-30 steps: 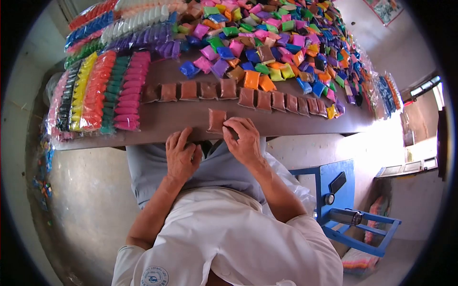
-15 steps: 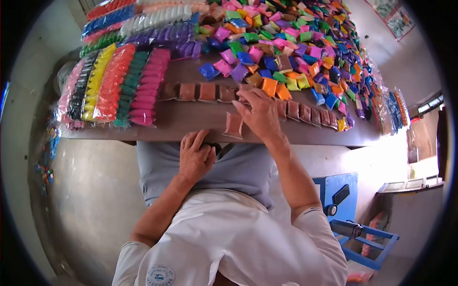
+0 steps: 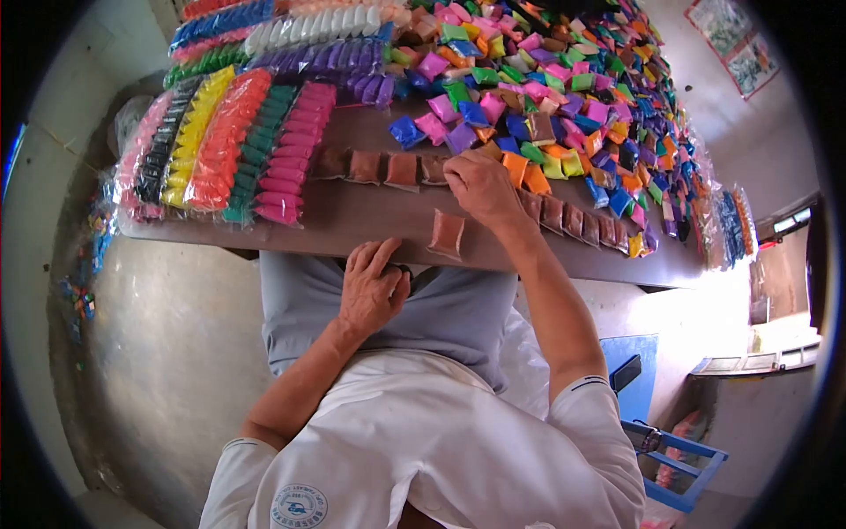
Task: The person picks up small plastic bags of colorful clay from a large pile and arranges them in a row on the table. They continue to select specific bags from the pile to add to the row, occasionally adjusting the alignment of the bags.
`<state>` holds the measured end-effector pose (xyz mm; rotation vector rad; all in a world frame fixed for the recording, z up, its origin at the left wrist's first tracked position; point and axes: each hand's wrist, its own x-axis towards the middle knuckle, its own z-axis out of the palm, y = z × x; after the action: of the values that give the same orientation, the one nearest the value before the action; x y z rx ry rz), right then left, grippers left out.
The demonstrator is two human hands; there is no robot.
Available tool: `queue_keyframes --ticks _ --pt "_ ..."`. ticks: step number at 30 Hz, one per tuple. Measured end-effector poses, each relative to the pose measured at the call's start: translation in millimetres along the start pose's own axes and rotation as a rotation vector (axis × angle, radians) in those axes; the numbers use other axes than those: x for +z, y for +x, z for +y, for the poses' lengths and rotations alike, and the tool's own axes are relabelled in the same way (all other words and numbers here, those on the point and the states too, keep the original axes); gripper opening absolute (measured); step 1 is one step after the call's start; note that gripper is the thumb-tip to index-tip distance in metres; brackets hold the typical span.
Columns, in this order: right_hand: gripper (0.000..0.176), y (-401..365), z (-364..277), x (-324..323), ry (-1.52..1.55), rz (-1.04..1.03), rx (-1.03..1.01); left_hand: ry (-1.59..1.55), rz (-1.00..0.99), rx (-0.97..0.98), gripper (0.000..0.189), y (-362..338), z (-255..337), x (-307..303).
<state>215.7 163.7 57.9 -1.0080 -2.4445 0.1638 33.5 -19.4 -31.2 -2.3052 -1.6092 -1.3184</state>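
My right hand (image 3: 485, 187) is over a row of small brown packets, its fingers bent and pressed together at the end of one brown packet (image 3: 434, 169). The fingertips partly cover that spot. Several more brown packets (image 3: 403, 170) extend to the left, and others (image 3: 573, 220) slant away to the right of the hand. One single brown packet (image 3: 447, 234) lies apart, nearer the table's front edge. My left hand (image 3: 372, 286) rests at that edge with nothing in it, fingers loosely bent and apart.
A large heap of mixed coloured packets (image 3: 546, 97) covers the back right of the table (image 3: 370, 220). Clear bags of packets in single colours, such as orange (image 3: 231, 141) and pink (image 3: 295, 154), are lined up at left. A blue stool (image 3: 679, 476) stands at lower right.
The view has shifted slightly. My right hand stays at the row, its fingers now drawn closer together. My left hand has barely moved, and the single brown packet lies where it was.
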Motion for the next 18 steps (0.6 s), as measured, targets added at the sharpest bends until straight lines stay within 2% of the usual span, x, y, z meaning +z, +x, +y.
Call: queue_keyframes --ticks 2,4,8,10,14,16,18 --pt "0.01 0 2 1 0.037 0.007 0.001 0.002 0.003 -0.004 0.015 1 0 1" --pt "0.008 2 3 10 -0.02 0.119 -0.217 0.012 0.016 0.01 0.015 1 -1 2" --pt "0.012 12 0 20 -0.141 0.061 -0.236 0.032 -0.001 0.011 0.016 5 2 -3" --pt "0.02 19 4 24 -0.229 -0.068 -0.223 0.04 -0.015 0.006 0.016 4 3 -4" --pt "0.021 26 9 24 -0.162 0.031 -0.251 0.027 -0.004 0.006 0.016 2 0 -2" --pt "0.02 31 -5 -12 -0.06 0.451 -0.26 -0.006 -0.01 0.005 0.016 0 -2 -2" --pt "0.024 41 -6 -54 -0.109 0.652 -0.226 -0.008 -0.014 -0.008 0.016 0 -1 -3"
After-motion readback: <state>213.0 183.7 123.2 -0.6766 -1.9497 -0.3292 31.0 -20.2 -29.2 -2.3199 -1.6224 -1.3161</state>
